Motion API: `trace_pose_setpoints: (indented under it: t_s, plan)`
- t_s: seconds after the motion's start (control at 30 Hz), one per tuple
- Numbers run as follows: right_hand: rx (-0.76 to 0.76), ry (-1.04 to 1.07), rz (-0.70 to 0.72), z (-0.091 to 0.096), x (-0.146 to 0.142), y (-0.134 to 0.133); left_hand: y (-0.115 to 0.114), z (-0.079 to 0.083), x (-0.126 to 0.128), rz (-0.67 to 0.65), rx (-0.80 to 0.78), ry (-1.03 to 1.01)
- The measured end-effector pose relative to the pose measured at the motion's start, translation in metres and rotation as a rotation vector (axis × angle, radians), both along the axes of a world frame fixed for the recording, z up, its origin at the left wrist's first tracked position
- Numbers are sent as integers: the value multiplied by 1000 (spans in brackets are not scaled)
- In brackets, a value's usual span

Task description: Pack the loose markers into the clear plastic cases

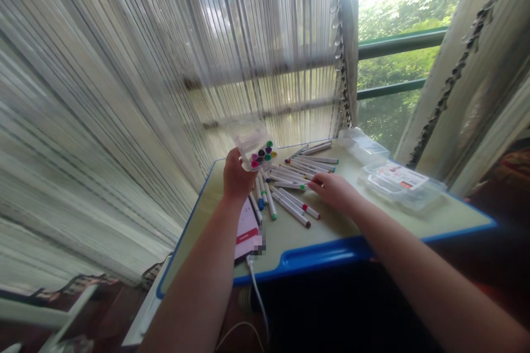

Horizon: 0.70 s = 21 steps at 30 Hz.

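My left hand (237, 175) is wrapped round a clear plastic case (250, 142), tilted up off the table. Several markers stand in it, their coloured round ends (261, 153) facing me in pink, purple, black, green and yellow. My right hand (333, 188) has its fingertips pinched at the end of a white marker with a green band (290, 186). Around that marker, several more white markers (304, 168) with coloured caps lie in a loose heap. A marker with a red band (305, 207) lies nearer to me.
Two clear plastic cases stand at the right: a labelled one (403, 185) and another (364, 144) behind it. A phone or tablet (247, 229) with a white cable (255, 278) lies by my left forearm. The blue-rimmed table (331, 253) backs onto a string curtain (269, 27).
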State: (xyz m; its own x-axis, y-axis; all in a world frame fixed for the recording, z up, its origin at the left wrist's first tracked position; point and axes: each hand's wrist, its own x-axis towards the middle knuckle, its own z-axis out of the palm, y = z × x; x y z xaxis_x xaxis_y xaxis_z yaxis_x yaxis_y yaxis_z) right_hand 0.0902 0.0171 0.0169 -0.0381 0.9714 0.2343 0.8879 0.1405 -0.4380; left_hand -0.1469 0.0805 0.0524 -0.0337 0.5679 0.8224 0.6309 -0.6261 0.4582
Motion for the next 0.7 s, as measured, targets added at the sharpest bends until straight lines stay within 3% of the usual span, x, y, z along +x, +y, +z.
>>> trace_pose_setpoints:
  t_s: [0.13, 0.27, 0.43, 0.57, 0.7]
  plan:
    - [-24, -41, 45, -7, -4, 1, 3, -1, -2, -27, -51, -104]
    - [-42, -44, 73, -10, -5, 2, 6, -4, -3, -52, -136, -85]
    - [-24, -29, 110, -11, -4, 1, 9, -11, -3, -108, -79, -23]
    - [126, 76, 93, -15, -4, 2, 8, -15, 1, -180, -41, 84]
    - [418, 171, 185, -19, -7, 4, 0, -16, 11, -290, -10, 228]
